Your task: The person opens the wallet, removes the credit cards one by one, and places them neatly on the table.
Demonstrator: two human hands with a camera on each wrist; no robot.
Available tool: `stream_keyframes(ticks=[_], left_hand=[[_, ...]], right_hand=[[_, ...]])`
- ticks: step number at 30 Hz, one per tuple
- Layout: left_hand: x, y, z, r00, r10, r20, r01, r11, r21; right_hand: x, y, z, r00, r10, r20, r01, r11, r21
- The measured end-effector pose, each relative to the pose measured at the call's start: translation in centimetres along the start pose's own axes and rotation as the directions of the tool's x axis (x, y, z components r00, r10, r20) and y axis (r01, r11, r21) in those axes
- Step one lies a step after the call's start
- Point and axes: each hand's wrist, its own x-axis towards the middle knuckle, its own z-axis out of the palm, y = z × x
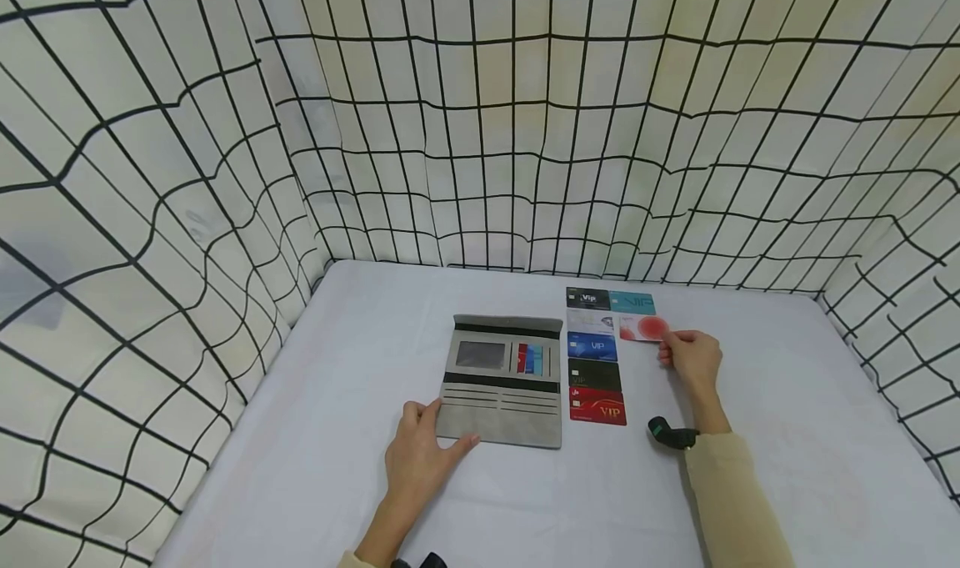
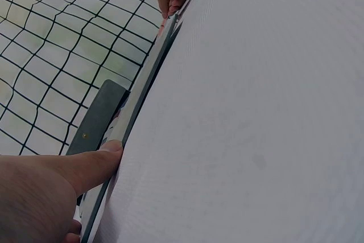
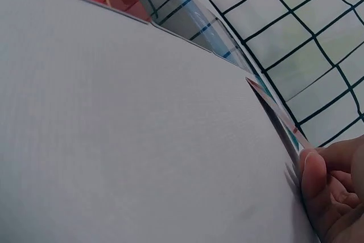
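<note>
A grey bifold wallet [image 1: 517, 431] lies unfolded on the white table, with card slots, a dark window pocket and a few colourful cards [image 1: 530, 359] inside it. My left hand [image 1: 420, 459] rests at its lower left corner, thumb stretched along the near edge and fingers at the left side. In the left wrist view the thumb [image 2: 111, 151] touches the wallet's edge [image 2: 145, 86]. My right hand [image 1: 693, 359] pinches the right end of a pale card with a red circle [image 1: 637, 328]. The right wrist view shows this card [image 3: 278, 109] tilted, its held end raised above the tabletop.
Right of the wallet a column of cards runs down the table: a black Vip card [image 1: 587, 299], a whitish card [image 1: 589, 322], a blue one [image 1: 592, 346], a dark one [image 1: 594, 374] and a red one [image 1: 597, 406]. A teal card [image 1: 632, 302] lies top right. Black netting [image 1: 480, 134] surrounds the table.
</note>
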Motion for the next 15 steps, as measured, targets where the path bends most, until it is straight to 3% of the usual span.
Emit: stream_keyframes(ticks=[15], left_hand=[[0.0, 0.2, -0.1, 1.0, -0.004, 0.01, 0.004, 1.0, -0.002]], right_hand=[[0.6, -1.1, 0.6, 0.998, 0.035, 0.051, -0.029, 0.994, -0.104]])
